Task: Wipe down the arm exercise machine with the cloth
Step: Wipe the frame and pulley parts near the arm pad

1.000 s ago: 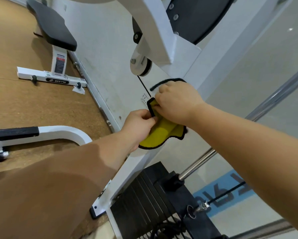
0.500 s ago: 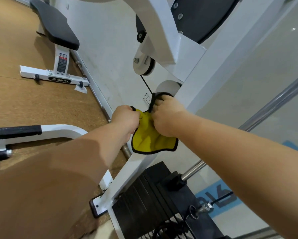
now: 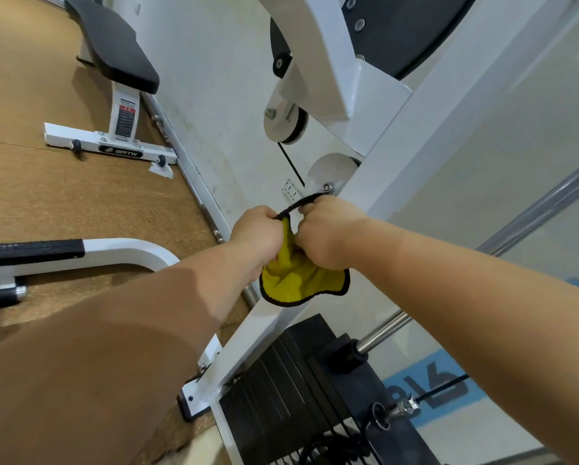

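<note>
Nearest us, at the bottom, we see the machine's black stack (image 3: 281,380) of weight plates. A chrome rod (image 3: 382,330) runs up and to the right out of a black collar on it. A thin cable (image 3: 445,387) ends in a metal fitting just right of the stack.

Both bare forearms reach forward from the near edge, and the hands meet in the middle of the view. The left hand (image 3: 256,233) is clenched on the left top corner of the cloth (image 3: 298,280). The right hand (image 3: 328,233), just beside it, is clenched on the right top corner. The cloth's black-trimmed upper edge arches in a loop between the two fists. The rest of the cloth, yellow with a black border, hangs bunched below the hands. It sits in front of the white sloping beam (image 3: 264,330) of the machine; we cannot tell if it touches the beam.

To the left, a white curved bar (image 3: 120,250) with a black grip lies over the brown floor (image 3: 63,203).

Just beyond the right hand, a white lower pulley (image 3: 331,169) is bolted to the beam. An upper pulley (image 3: 284,124) sits farther up on its bracket, with a dark line running down from it towards the hands. A white wall (image 3: 214,78) stands behind them.

Farthest, at top left, a bench (image 3: 113,45) with a black pad stands on a white foot beside the wall.
</note>
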